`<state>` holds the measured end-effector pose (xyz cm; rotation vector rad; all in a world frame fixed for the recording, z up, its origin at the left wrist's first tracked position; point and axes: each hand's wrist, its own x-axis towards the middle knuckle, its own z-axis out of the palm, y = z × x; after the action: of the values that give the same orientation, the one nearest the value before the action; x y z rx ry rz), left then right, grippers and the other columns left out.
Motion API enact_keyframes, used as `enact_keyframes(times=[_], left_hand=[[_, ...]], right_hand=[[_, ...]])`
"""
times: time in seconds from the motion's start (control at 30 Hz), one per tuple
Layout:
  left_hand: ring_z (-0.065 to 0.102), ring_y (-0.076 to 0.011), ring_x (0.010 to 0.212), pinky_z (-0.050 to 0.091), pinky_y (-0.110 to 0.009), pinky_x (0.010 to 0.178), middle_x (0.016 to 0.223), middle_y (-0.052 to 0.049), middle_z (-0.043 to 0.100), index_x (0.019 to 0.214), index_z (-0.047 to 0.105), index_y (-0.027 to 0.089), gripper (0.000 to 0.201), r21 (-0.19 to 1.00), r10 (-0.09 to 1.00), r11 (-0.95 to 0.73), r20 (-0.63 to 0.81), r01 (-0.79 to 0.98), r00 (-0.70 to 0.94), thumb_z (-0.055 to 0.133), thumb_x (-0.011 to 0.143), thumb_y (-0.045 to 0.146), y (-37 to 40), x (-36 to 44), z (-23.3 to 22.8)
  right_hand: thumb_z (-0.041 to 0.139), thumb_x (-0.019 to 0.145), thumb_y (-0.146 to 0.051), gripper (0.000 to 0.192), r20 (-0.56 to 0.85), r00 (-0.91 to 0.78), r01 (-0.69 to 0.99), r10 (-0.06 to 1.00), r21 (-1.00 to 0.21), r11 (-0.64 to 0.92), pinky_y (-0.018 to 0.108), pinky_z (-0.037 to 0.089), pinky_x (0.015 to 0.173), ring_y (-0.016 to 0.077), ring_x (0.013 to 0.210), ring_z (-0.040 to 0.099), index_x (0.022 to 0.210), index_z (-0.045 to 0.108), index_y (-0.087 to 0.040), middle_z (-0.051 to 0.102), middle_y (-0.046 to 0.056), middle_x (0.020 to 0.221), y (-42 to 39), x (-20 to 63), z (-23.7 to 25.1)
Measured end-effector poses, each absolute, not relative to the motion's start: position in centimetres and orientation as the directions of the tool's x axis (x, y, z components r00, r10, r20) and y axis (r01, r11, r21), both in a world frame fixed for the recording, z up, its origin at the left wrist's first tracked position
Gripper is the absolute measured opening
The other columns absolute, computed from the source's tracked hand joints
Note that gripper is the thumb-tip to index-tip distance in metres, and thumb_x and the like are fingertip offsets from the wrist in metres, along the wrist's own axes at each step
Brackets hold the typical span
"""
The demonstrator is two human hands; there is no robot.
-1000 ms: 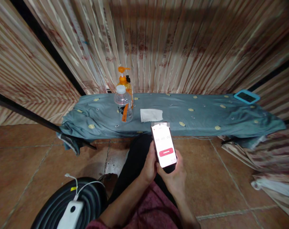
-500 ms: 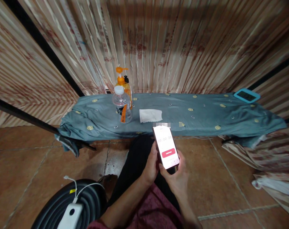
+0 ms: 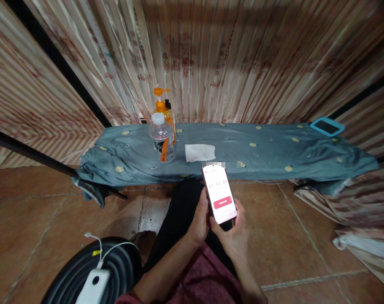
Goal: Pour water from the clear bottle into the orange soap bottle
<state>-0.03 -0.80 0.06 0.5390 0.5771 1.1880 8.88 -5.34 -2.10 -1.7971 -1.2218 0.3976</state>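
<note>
A smartphone (image 3: 219, 193) with a lit white screen, a timer readout and a red button is held over my lap by both hands. My left hand (image 3: 198, 219) grips its left edge. My right hand (image 3: 232, 235) cradles its bottom and right side, thumb near the lower screen. Ahead lies a low surface covered with a blue-grey patterned cloth (image 3: 274, 154). On it stand a clear plastic water bottle (image 3: 162, 138) and an orange pump bottle (image 3: 164, 110) behind it, with a folded white cloth (image 3: 200, 152) just right of them.
A phone in a turquoise case (image 3: 327, 126) lies at the cloth's far right end. A white power bank with a cable (image 3: 95, 284) rests on a black round object (image 3: 71, 274) at lower left. Striped curtains hang behind. A dark pole (image 3: 36, 156) crosses the left. Tiled floor lies around.
The phone and both hands shifted slightly right and up in view as the camera moved; the grip stays the same.
</note>
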Motion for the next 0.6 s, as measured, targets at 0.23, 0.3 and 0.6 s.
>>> enact_keyframes(times=[0.23,0.3,0.6], left_hand=[[0.051,-0.0289,0.129,0.037,-0.043,0.113,0.137,-0.007,0.059,0.136,0.05,0.022,0.067,0.667,0.961,0.261,-0.11,-0.697,0.255,0.056,0.082,0.063,-0.99,-0.19,0.06],[0.05,-0.0292,0.13,0.036,-0.043,0.114,0.137,-0.008,0.058,0.136,0.05,0.022,0.067,0.669,0.962,0.258,-0.107,-0.697,0.253,0.055,0.083,0.063,-1.05,-0.24,0.16],[0.052,-0.0281,0.128,0.039,-0.042,0.111,0.134,-0.006,0.061,0.131,0.053,0.022,0.062,0.675,0.965,0.249,-0.114,-0.694,0.235,0.056,0.083,0.061,-1.02,-0.35,0.47]], right_hand=[[0.072,0.064,-0.047,0.078,0.204,0.465,0.574,0.862,-0.81,-0.118,0.048,0.049,0.09,0.0302,0.11,0.06,0.131,0.045,-0.015,0.061,0.017,0.123,-5.55,8.71,-1.88],[0.071,0.065,-0.047,0.077,0.198,0.47,0.57,0.86,-0.812,-0.124,0.048,0.048,0.09,0.0299,0.11,0.059,0.13,0.045,-0.017,0.06,0.016,0.123,-5.54,8.6,-1.78],[0.071,0.063,-0.049,0.078,0.175,0.479,0.557,0.86,-0.818,-0.143,0.047,0.049,0.09,0.0302,0.11,0.06,0.13,0.046,-0.017,0.061,0.016,0.124,-5.46,8.18,-1.21]])
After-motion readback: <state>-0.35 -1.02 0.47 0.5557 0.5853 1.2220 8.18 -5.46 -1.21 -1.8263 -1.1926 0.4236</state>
